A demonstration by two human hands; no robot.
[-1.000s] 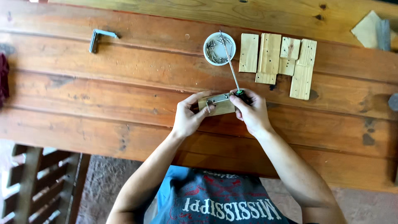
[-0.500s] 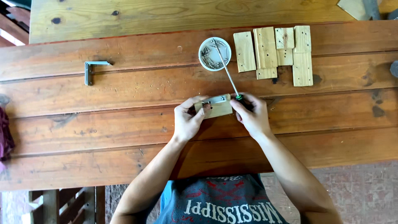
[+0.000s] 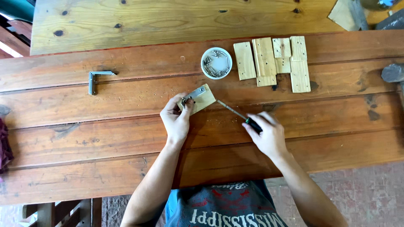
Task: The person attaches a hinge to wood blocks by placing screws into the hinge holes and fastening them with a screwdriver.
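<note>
One small wood block (image 3: 202,99) with a metal bracket (image 3: 193,93) on it looks in progress. Nearest us, our right hand (image 3: 266,135) has its grip closed on a screwdriver (image 3: 240,114), tip lying near the block, not on it. Our left hand (image 3: 176,117) pinches the block on the counter (image 3: 105,138). Farther off — a white bowl of screws (image 3: 216,63), several loose wood pieces (image 3: 273,61), a spare bracket (image 3: 96,79) — we judge most work remains.

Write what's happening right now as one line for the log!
left hand: holds small wood block with metal bracket | right hand: grips screwdriver, tip off block | bowl of screws: beyond block
</note>
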